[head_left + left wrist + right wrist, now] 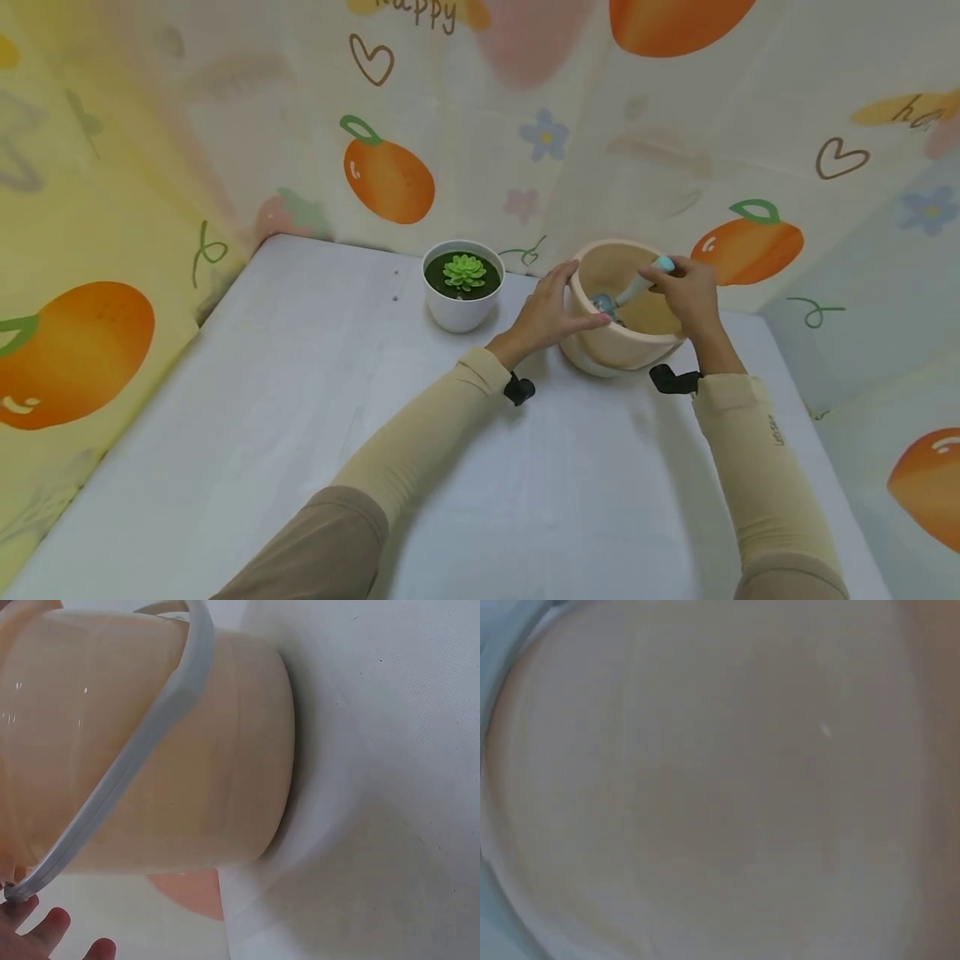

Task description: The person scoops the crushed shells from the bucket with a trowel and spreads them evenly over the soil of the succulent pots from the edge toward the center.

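A peach plastic bucket (626,348) stands upright at the table's far right, its pale grey carrying handle (142,742) hanging down across the outer wall in the left wrist view. My left hand (542,312) rests on the bucket's left side, thumb along the front rim and fingers spread toward the back. Over the bucket's mouth, my right hand (688,296) grips a white-handled tool (636,289) with a turquoise end. The tool slants down to a bluish end inside, near the front left wall. The bucket's wall fills the right wrist view.
Left of the bucket stands a white pot (459,312) with dark soil and a green succulent (464,272). A white cloth covers the table (300,350). Behind it hangs a backdrop (465,125) printed with oranges, running round to both sides.
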The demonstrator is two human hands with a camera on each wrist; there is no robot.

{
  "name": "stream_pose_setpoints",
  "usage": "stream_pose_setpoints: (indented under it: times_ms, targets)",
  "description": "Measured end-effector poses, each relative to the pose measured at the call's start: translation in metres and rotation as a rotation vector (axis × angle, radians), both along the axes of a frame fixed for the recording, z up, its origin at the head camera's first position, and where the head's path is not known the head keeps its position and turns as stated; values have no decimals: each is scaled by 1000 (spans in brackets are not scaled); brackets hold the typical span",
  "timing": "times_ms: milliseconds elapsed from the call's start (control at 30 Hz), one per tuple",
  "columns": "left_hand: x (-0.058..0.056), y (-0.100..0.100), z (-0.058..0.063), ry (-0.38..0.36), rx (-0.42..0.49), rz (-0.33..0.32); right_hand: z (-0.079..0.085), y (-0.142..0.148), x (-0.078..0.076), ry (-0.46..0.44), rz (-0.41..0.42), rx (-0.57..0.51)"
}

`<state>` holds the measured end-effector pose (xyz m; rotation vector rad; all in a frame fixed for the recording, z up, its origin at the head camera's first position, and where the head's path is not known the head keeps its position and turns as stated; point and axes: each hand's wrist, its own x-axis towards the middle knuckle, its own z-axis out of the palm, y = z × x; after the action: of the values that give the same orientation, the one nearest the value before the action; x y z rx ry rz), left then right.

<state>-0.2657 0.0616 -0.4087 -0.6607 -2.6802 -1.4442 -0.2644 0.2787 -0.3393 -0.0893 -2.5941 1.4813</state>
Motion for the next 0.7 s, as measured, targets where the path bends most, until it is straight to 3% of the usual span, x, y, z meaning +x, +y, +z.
stream_pose_setpoints:
  times_ms: [300,467,700]
  targets:
    - [-3,1,0,5,22,19,4,-8,-2,-48,22,211]
    - [-3,2,1,-28,43,13,12,0,3,15,37,395]
    - [-3,3,0,-39,84,8,10,8,2,109,83,527]
